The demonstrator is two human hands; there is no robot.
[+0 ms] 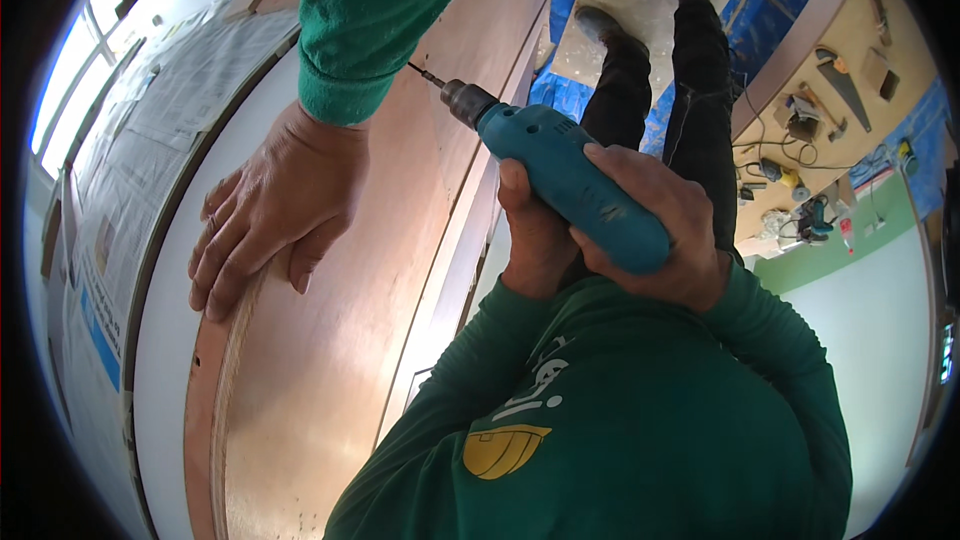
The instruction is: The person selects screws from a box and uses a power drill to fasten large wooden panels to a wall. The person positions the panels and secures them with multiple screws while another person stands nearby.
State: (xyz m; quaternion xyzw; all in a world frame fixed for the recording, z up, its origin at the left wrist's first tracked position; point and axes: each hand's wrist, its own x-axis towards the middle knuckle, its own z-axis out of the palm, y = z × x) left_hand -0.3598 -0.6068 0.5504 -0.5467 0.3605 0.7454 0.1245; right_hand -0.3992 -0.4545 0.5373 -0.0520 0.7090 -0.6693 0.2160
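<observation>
I see my left hand (265,210) lying flat, fingers spread and palm down, pressed on the upper edge of a brown plywood panel (330,380), where that edge meets a white board (170,340) running alongside it. My right hand (640,225) is wrapped tight around the body of a blue electric drill (565,180), fingers closed over the top and thumb curled up along the near side. The drill tilts toward the panel, its dark chuck and thin bit (425,74) pointing at the panel's surface close to the green sleeve cuff (345,90) of my left arm; I cannot tell whether the tip touches the wood. Sheets of newspaper (130,170) cover the surface beyond the white board.
</observation>
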